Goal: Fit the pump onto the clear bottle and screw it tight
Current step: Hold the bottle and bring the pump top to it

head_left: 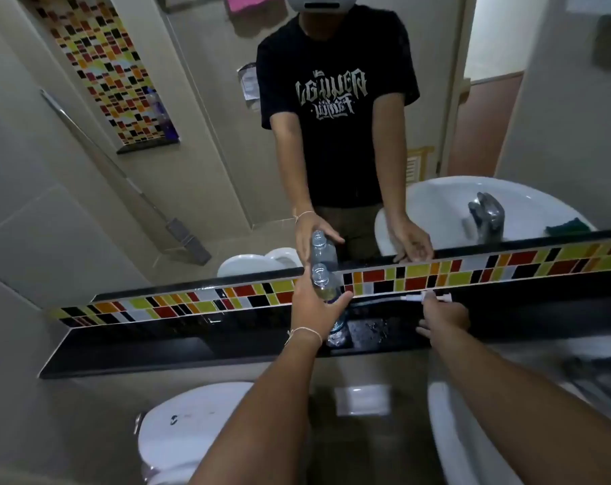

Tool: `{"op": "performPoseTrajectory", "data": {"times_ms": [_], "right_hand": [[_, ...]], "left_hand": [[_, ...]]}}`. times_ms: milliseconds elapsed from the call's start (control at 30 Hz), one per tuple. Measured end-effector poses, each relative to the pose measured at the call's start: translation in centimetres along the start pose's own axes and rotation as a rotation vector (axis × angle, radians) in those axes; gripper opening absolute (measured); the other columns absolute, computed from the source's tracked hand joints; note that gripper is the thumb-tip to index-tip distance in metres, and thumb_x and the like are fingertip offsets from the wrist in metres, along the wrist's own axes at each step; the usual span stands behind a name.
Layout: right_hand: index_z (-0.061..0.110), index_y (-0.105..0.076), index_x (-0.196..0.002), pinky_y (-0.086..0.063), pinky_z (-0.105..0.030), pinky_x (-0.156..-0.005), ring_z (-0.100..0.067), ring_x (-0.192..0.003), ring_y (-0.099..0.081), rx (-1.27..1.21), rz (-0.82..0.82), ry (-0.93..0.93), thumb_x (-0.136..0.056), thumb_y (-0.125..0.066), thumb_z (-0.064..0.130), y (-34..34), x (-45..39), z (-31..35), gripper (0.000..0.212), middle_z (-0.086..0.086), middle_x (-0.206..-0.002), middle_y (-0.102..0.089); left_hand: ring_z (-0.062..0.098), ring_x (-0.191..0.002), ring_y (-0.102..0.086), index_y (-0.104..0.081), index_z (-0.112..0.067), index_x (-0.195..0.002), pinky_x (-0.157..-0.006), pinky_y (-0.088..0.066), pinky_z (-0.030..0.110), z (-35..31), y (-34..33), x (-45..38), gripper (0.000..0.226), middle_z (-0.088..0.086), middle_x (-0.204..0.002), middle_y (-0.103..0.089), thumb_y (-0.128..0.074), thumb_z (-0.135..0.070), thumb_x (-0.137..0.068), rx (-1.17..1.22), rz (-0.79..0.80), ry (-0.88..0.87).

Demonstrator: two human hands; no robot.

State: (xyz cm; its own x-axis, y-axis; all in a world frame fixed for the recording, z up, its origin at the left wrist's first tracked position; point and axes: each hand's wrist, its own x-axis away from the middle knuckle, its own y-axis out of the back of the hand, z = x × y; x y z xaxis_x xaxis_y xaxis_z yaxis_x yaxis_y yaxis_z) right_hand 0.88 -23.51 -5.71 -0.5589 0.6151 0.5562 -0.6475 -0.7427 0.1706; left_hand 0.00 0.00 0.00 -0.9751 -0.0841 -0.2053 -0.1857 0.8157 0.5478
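Observation:
My left hand is wrapped around the clear bottle, which stands upright on the black ledge with its neck uncapped. The white pump lies on its side on the ledge against the tiled strip, its thin tube pointing left toward the bottle. My right hand rests over the pump's head, fingers spread downward; whether it grips the pump is not visible. The mirror above repeats the bottle and both hands.
The black ledge runs along a strip of coloured tiles under a mirror. Water drops lie on the ledge between my hands. A white basin with a tap is at the right, a toilet below left.

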Motion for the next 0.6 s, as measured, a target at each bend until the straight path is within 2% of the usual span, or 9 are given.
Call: {"op": "performPoseTrajectory", "data": {"times_ms": [100, 200, 300, 367, 467, 533, 600], "right_hand": [[-0.005, -0.064, -0.122, -0.063, -0.041, -0.06, -0.031, -0.064, -0.07, -0.023, 0.011, -0.056, -0.091, -0.074, 0.035, 0.0, -0.9, 1.1, 0.052, -0.025, -0.108, -0.074], [-0.003, -0.069, -0.112, -0.057, -0.034, -0.05, -0.029, -0.06, -0.07, 0.015, 0.024, -0.058, -0.085, -0.08, 0.036, -0.1, -2.2, 1.6, 0.049, -0.022, -0.098, -0.076], [-0.001, -0.071, -0.104, -0.058, -0.036, -0.053, -0.028, -0.059, -0.071, 0.039, -0.002, -0.045, -0.079, -0.085, 0.031, -0.6, -2.8, 1.8, 0.042, -0.017, -0.082, -0.074], [0.005, -0.073, -0.101, -0.061, -0.039, -0.058, -0.028, -0.059, -0.072, 0.052, 0.012, -0.03, -0.076, -0.085, 0.028, -1.2, -2.6, 1.9, 0.037, -0.017, -0.084, -0.076], [0.007, -0.071, -0.116, -0.061, -0.038, -0.063, -0.029, -0.068, -0.073, -0.045, 0.038, -0.016, -0.077, -0.082, 0.022, -1.5, -1.0, 2.4, 0.044, -0.02, -0.092, -0.076], [0.003, -0.072, -0.108, -0.061, -0.038, -0.065, -0.027, -0.072, -0.073, -0.159, 0.028, 0.035, -0.08, -0.079, 0.02, -1.1, 1.0, 3.0, 0.033, -0.018, -0.091, -0.075], [0.006, -0.074, -0.095, -0.062, -0.038, -0.068, -0.024, -0.073, -0.074, -0.275, 0.033, 0.149, -0.083, -0.079, 0.022, -0.3, 3.4, 3.9, 0.02, -0.016, -0.09, -0.077]], "left_hand": [[0.002, -0.103, -0.063, -0.058, -0.019, -0.132, -0.099, -0.055, 0.031, 0.7, -0.2, -0.3, 0.059, -0.005, -0.12, -0.068, -0.089, -0.027, -0.082, 0.077, 0.019, 0.073], [-0.005, -0.101, -0.062, -0.058, -0.021, -0.13, -0.092, -0.053, 0.018, 1.2, 0.0, -0.7, 0.055, -0.007, -0.118, -0.068, -0.088, -0.026, -0.084, 0.092, 0.05, 0.079], [-0.014, -0.099, -0.059, -0.053, -0.03, -0.125, -0.086, -0.047, 0.008, 1.6, 0.1, -1.0, 0.052, -0.017, -0.111, -0.065, -0.087, -0.025, -0.085, 0.089, 0.082, 0.069], [-0.015, -0.099, -0.06, -0.051, -0.033, -0.124, -0.085, -0.046, 0.004, 1.6, 0.1, -0.9, 0.053, -0.019, -0.111, -0.064, -0.087, -0.024, -0.086, 0.097, 0.075, 0.063], [-0.017, -0.1, -0.061, -0.048, -0.04, -0.12, -0.084, -0.045, 0.003, 1.9, -0.1, -0.8, 0.053, -0.018, -0.112, -0.065, -0.086, -0.024, -0.087, 0.109, 0.056, 0.047], [-0.018, -0.1, -0.06, -0.047, -0.043, -0.118, -0.084, -0.046, 0.004, 2.1, -0.2, -0.9, 0.053, -0.017, -0.113, -0.065, -0.086, -0.025, -0.087, 0.11, 0.056, 0.034], [-0.018, -0.1, -0.06, -0.046, -0.043, -0.118, -0.085, -0.046, 0.004, 2.3, -0.4, -1.0, 0.054, -0.02, -0.112, -0.064, -0.086, -0.024, -0.087, 0.108, 0.057, 0.028]]}}
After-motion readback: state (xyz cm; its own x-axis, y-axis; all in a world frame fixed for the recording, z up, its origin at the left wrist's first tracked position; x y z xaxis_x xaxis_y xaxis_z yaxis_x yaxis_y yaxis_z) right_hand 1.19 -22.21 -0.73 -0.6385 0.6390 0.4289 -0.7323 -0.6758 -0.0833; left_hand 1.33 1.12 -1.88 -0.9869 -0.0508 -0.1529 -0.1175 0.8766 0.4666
